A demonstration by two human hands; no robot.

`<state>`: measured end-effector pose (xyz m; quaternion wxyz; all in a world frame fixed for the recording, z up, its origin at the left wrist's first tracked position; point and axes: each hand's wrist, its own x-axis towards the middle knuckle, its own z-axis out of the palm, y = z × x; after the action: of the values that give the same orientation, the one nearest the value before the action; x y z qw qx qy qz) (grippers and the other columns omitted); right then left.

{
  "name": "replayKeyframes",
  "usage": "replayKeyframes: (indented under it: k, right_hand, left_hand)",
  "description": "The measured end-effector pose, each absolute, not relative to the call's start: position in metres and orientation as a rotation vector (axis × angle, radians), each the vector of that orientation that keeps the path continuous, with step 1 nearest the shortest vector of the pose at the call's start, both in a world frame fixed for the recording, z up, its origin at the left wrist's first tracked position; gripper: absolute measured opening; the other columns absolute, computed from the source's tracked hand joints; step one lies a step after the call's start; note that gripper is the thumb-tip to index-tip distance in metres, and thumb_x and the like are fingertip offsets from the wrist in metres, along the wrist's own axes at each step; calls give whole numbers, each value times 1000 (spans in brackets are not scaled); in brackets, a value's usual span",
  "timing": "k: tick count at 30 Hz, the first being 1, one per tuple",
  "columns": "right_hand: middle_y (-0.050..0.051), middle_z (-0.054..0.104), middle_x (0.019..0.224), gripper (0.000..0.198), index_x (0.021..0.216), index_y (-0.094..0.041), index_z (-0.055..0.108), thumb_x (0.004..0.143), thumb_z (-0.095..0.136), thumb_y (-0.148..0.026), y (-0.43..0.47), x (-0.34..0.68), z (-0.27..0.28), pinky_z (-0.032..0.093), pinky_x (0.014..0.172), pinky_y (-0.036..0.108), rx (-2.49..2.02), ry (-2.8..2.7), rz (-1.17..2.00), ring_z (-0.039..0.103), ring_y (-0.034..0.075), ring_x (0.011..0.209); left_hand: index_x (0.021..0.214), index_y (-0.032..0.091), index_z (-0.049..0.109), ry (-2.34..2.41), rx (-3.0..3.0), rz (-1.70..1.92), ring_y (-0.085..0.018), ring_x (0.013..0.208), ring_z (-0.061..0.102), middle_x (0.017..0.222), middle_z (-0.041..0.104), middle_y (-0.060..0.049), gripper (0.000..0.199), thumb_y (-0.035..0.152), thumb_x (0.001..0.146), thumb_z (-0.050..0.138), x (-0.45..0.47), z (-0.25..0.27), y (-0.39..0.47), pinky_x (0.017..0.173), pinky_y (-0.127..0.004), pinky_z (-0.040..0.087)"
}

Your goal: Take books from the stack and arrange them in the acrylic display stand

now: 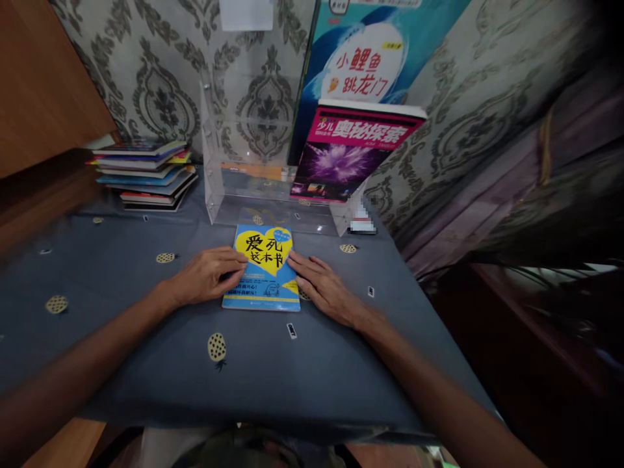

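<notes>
A blue book (258,284) with a yellow heart and black Chinese lettering on its cover lies closed on the cloth-covered table, just in front of a clear acrylic stand. At its left edge is my left hand (207,276), fingers curved over the cover and thumb lower down, gripping that side. My right hand (325,288) holds the opposite edge, its fingertips against the upper right side and its thumb lower. Between the two hands most of the cover shows.
The acrylic stand (213,195) holds a magenta book (336,159) and a larger teal book (316,71) at its right side. A stack of books (146,175) is at the back left. Behind the stand's right end is a pixelated white object (361,220). Patterned wallpaper backs the table (146,364).
</notes>
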<state>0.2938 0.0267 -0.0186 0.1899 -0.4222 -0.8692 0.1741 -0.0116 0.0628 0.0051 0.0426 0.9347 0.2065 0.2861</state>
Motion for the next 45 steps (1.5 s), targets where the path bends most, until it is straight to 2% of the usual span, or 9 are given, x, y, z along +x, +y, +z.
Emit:
replayKeyframes:
  k: [10,18,29,33,39,45]
  right_hand:
    - [9,41,158,53,152,-23,42,106,28,-45,27,293,-21,28,121,59,-1175,-2427,467,36,25,148]
    - [11,42,157,54,152,-22,42,106,26,-44,28,294,-21,29,120,58,-1155,-2422,470,39,25,146]
    - [10,42,157,50,152,-21,42,106,29,-36,30,300,-20,29,122,54,-1119,-2444,486,39,22,146]
    - [11,42,157,50,151,-18,43,106,30,-35,30,300,-20,29,122,55,-1117,-2451,480,39,23,146]
    - [7,43,157,48,151,-25,43,106,32,-35,32,300,-21,30,121,56,-1114,-2445,478,40,23,146]
    - [8,41,158,50,153,-24,41,106,33,-39,31,301,-19,29,121,58,-1114,-2443,489,40,24,146]
  left_hand:
    - [113,14,71,558,2851,772,-22,105,71,114,75,-11,27,26,99,51,19,9,52,95,-43,58]
    - [121,9,66,443,2923,644,-25,109,67,115,72,-13,35,30,99,50,52,8,55,97,-43,55]
    - [121,13,67,393,2949,642,-25,116,62,121,68,-14,32,26,101,46,55,5,52,102,-44,50]
    - [121,15,66,371,2939,611,-25,117,61,122,68,-13,30,24,99,47,55,7,52,103,-45,49]
    - [122,19,67,319,2870,606,-24,119,60,127,68,-9,31,20,98,48,51,9,45,105,-46,48]
    - [123,19,67,345,2772,631,-23,123,60,128,69,-8,31,18,96,51,40,8,36,108,-47,48]
